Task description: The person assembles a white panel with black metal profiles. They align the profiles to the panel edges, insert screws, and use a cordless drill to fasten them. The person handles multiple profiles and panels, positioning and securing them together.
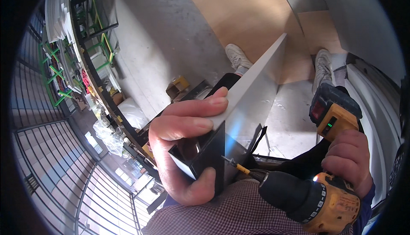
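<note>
My left hand curls around the black end of the long white board, mid-frame, running upper right; my right hand wraps the yellow drill, lower right, its bit pointing left at that end.

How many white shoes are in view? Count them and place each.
2: one white shoe left of the pale panel, another white shoe right of it, just past the drill's battery.

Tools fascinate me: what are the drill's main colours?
The drill is mainly yellow and black; head view.
</note>
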A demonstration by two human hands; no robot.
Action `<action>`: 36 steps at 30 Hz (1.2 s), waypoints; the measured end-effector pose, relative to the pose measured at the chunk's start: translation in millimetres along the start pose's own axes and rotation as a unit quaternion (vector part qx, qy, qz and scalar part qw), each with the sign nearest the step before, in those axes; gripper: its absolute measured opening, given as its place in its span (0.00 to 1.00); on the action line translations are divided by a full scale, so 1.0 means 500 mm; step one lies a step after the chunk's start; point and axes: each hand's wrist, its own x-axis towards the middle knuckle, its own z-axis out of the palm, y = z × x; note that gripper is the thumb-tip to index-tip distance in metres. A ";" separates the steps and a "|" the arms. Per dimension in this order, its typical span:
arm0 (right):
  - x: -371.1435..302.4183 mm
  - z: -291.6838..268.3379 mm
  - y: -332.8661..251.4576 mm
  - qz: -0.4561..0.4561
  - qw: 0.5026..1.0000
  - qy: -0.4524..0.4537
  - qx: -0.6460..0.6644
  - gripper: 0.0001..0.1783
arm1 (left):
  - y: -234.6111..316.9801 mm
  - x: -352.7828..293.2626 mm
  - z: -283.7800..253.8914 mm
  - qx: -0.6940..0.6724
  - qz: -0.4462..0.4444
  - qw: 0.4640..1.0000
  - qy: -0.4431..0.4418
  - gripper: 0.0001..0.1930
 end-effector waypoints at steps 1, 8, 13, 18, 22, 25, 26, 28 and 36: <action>0.000 0.000 0.000 -0.006 1.000 -0.003 -0.006 0.13 | 0.000 -0.001 0.001 0.000 0.005 1.000 0.001 0.28; 0.002 -0.003 -0.007 0.009 1.000 -0.008 -0.009 0.13 | 0.001 -0.003 0.002 0.016 0.002 1.000 0.007 0.27; 0.004 -0.003 -0.008 0.021 1.000 -0.018 -0.015 0.11 | -0.001 -0.002 0.001 0.023 0.010 1.000 0.007 0.27; 0.010 0.006 0.001 0.003 1.000 -0.003 -0.001 0.11 | -0.001 -0.004 -0.002 0.022 0.004 1.000 0.014 0.27; 0.011 0.012 0.002 0.002 1.000 0.006 0.002 0.11 | 0.001 -0.007 -0.007 0.018 -0.005 1.000 0.017 0.27; 0.011 0.011 0.002 0.004 1.000 0.000 0.003 0.11 | 0.001 -0.006 -0.007 0.008 -0.006 1.000 0.016 0.27; 0.011 0.009 0.002 0.007 1.000 -0.004 0.004 0.11 | 0.002 -0.006 -0.006 0.010 -0.007 1.000 0.018 0.27; 0.012 0.005 0.003 0.021 0.999 -0.025 0.014 0.12 | 0.005 -0.006 -0.002 0.005 -0.010 1.000 0.029 0.27; 0.013 -0.001 -0.008 0.033 0.999 -0.036 -0.005 0.13 | 0.017 -0.006 0.009 0.038 -0.019 0.998 0.041 0.24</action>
